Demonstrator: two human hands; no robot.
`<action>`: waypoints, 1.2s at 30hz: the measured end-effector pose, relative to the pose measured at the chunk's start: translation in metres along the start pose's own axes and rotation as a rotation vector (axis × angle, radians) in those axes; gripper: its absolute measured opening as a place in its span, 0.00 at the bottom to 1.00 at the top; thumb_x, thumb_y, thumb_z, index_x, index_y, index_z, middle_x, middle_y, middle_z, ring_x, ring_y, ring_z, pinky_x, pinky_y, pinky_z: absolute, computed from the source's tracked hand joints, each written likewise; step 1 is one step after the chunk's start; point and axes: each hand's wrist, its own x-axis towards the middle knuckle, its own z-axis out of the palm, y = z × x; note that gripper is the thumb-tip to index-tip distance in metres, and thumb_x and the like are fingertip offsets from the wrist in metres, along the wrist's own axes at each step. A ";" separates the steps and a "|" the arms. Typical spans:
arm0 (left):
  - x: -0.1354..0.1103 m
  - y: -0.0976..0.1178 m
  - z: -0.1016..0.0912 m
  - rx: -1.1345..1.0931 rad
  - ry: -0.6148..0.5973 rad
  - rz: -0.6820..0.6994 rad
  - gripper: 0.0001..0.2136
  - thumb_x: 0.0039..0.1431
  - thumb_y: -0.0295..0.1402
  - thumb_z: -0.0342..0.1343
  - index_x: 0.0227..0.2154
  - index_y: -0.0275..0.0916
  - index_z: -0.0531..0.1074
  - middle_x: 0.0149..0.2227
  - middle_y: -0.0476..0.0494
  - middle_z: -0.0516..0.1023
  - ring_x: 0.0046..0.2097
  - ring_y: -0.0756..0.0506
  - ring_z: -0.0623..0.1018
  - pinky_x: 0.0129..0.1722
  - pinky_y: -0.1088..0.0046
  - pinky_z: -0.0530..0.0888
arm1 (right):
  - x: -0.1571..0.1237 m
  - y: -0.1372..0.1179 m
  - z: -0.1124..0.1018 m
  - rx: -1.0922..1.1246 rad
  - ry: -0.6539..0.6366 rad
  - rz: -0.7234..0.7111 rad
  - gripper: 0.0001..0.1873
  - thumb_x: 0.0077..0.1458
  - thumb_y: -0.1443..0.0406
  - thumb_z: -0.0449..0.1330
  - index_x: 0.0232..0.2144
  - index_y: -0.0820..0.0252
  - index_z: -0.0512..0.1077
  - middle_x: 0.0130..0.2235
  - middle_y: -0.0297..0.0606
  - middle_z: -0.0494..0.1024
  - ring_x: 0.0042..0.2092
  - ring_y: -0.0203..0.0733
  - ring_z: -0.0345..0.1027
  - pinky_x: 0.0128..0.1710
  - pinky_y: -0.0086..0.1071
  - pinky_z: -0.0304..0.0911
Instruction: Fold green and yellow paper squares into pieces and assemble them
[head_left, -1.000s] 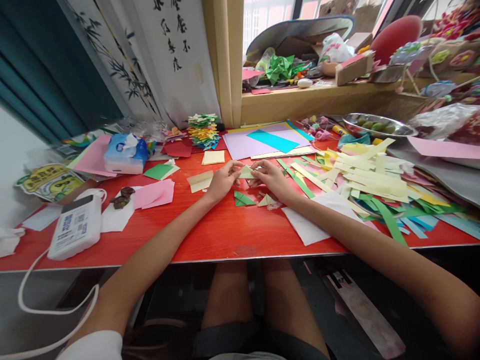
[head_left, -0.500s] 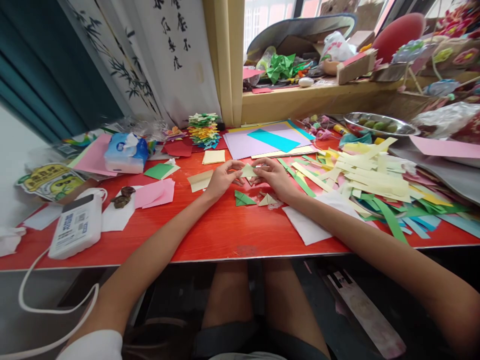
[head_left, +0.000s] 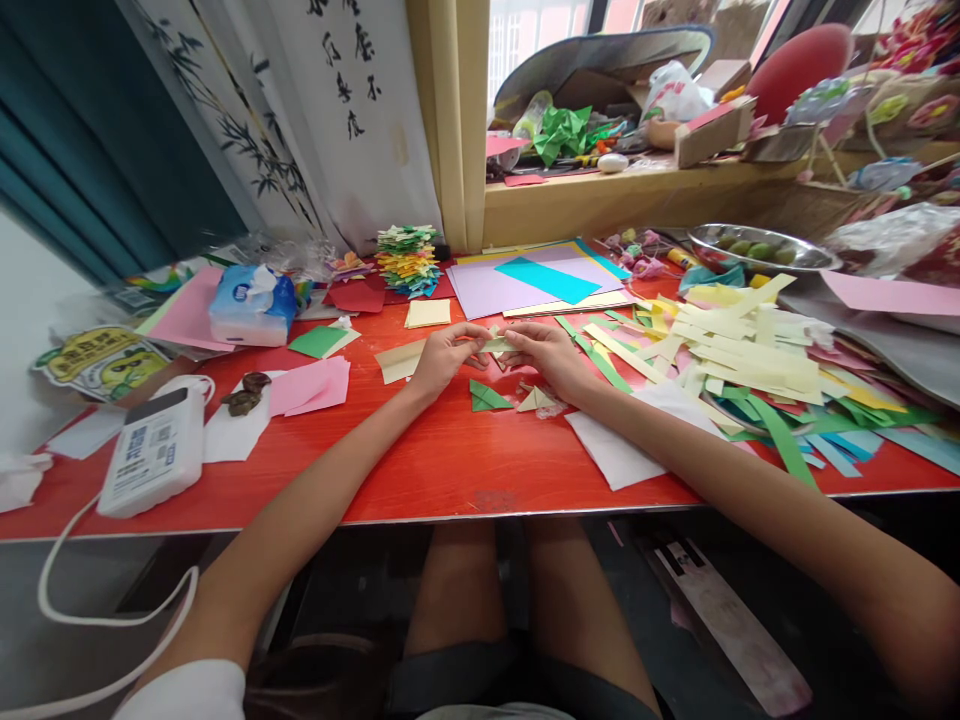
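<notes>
Between my two hands is a small piece of pale yellow paper [head_left: 496, 345], partly folded and partly hidden by the fingers. My left hand [head_left: 448, 358] pinches its left end, and my right hand [head_left: 546, 358] pinches the right end. Just below them on the red table lie a folded green paper piece [head_left: 489, 397] and a folded cream paper piece [head_left: 535, 400]. A flat beige paper [head_left: 400, 362] rests beside my left hand, with a stack of yellow paper squares [head_left: 427, 314] behind it.
Paper strips [head_left: 750, 350] heap at the right, near a white sheet [head_left: 611, 450] under my right forearm. A stack of folded paper pieces [head_left: 409, 262] stands at the back. Left are a tissue pack [head_left: 253, 308], pink papers [head_left: 311, 387] and a white power strip [head_left: 154, 455] with a cord.
The yellow paper between my fingers has gone from a wider, triangle-like face to a narrow band. My hands stay in nearly the same place.
</notes>
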 end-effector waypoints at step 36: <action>0.000 -0.002 0.000 -0.015 -0.036 -0.073 0.08 0.48 0.33 0.57 0.28 0.32 0.67 0.25 0.49 0.69 0.25 0.54 0.72 0.24 0.77 0.74 | -0.003 -0.005 0.004 -0.116 -0.019 -0.059 0.09 0.47 0.61 0.60 0.30 0.61 0.69 0.28 0.34 0.71 0.28 0.33 0.66 0.32 0.31 0.64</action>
